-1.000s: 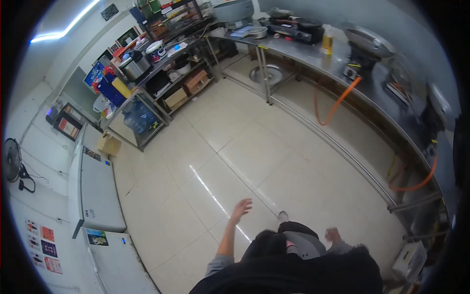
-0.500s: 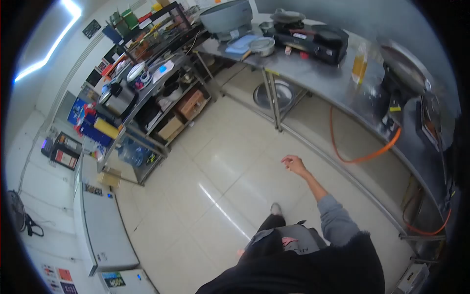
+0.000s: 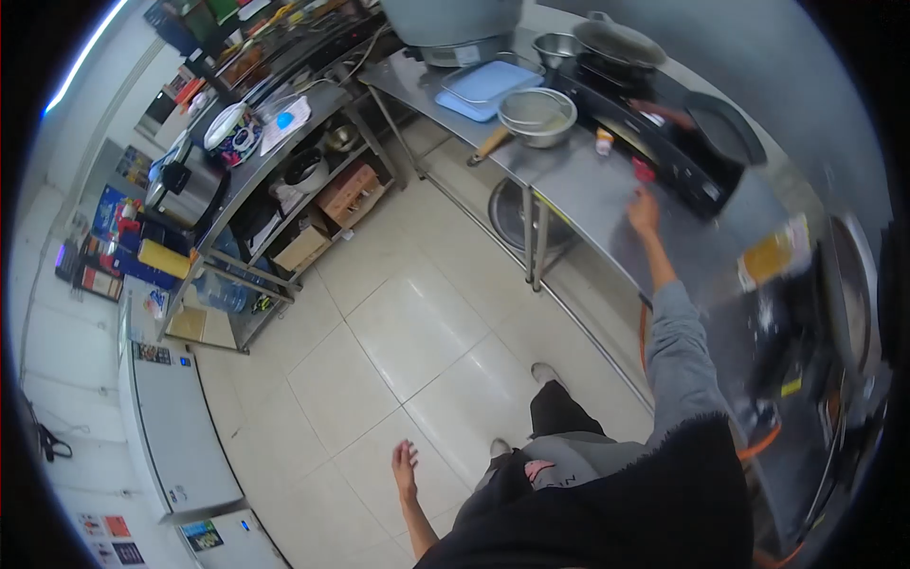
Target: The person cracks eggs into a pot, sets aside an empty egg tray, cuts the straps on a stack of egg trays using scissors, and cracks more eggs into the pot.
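My right hand [image 3: 644, 212] reaches over the metal table, its fingers stretched toward a small red object [image 3: 643, 171] at the front of a black portable gas stove [image 3: 654, 133]. A slight gap seems to lie between fingertips and red object; its kind is too small to tell. A small white-and-orange container [image 3: 604, 142] stands just left of it. My left hand [image 3: 405, 467] hangs low over the tiled floor, fingers loosely apart, holding nothing. Left of the stove, a metal bowl [image 3: 538, 121] has a wooden-handled strainer [image 3: 533, 106] on it.
The metal table [image 3: 607, 213] runs along my right. On it are a blue tray [image 3: 488, 87], a covered pan [image 3: 621, 43], a bottle of yellow liquid [image 3: 773, 254] and a large wok [image 3: 853, 294]. An orange hose [image 3: 761, 443] hangs at right. Shelves [image 3: 313, 204] and a white freezer [image 3: 180, 427] stand left.
I have come closer to the table, and the stove and bowl look larger. My right hand has moved from above the floor to over the table. My left hand has come into clear view.
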